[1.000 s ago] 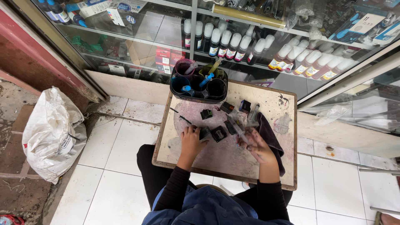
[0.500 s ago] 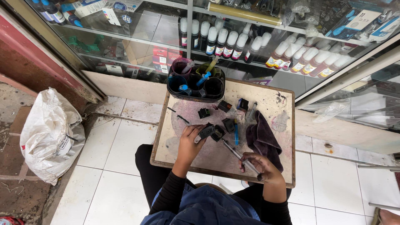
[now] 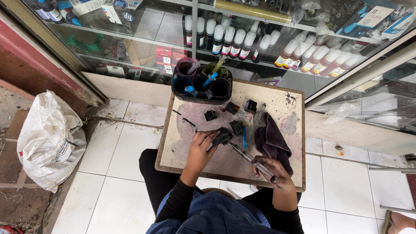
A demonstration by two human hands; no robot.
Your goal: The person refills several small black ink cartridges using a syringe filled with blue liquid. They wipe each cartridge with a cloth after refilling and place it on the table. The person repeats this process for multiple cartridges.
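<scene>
I sit at a small stained wooden table [image 3: 186, 143]. My left hand [image 3: 201, 145] grips a black ink cartridge [image 3: 222, 137] just above the tabletop. My right hand [image 3: 271, 171] holds a syringe [image 3: 249, 158] whose needle points up-left toward that cartridge. Three more black cartridges [image 3: 236, 128] lie further back on the table, and a blue pen-like tool [image 3: 244, 134] rests beside them. A dark purple cloth [image 3: 271, 141] lies right of the cartridges, just beyond my right hand.
A black tray of ink cups with syringes [image 3: 201, 84] stands at the table's far edge. Behind it is a glass display case with rows of ink bottles [image 3: 242, 41]. A white sack [image 3: 50, 138] sits on the tiled floor at left. A foot [image 3: 401, 221] shows at bottom right.
My right hand has drawn back toward me with the syringe. My left hand has lifted the cartridge and kept hold of it.
</scene>
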